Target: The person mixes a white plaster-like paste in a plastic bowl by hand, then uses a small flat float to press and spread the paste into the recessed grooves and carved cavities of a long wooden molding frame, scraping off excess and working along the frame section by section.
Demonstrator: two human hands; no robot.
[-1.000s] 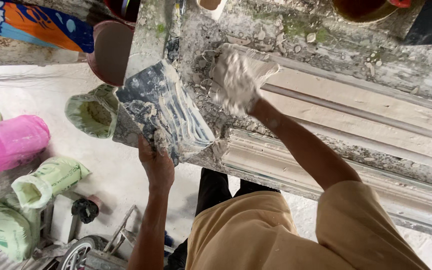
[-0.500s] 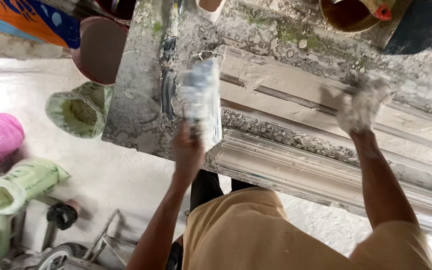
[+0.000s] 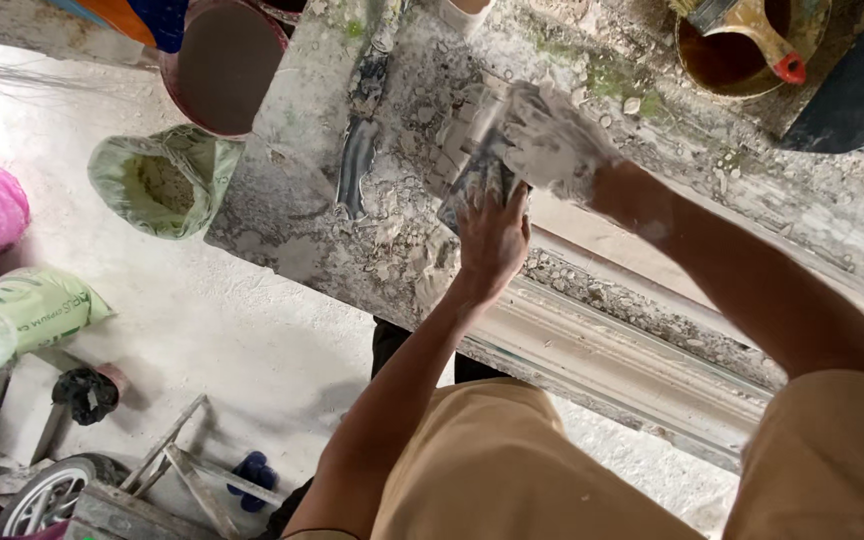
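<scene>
Hands meet over the dusty counter (image 3: 292, 210). Left hand (image 3: 492, 240) pinches the lower end of a plaster-smeared trowel (image 3: 472, 170), fingers closed on it. Right hand (image 3: 552, 140), caked white, lies curled over the trowel's upper part, pressing it to the counter. Long white moulding (image 3: 632, 350) lies just beside them. Bucket with brush (image 3: 742, 45) near the far edge; green sacks (image 3: 157, 180) on the floor.

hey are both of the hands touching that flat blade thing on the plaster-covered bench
Touching. In the head view the left hand grips the lower end of the flat blade, and the plaster-coated right hand presses on its upper part.
</scene>
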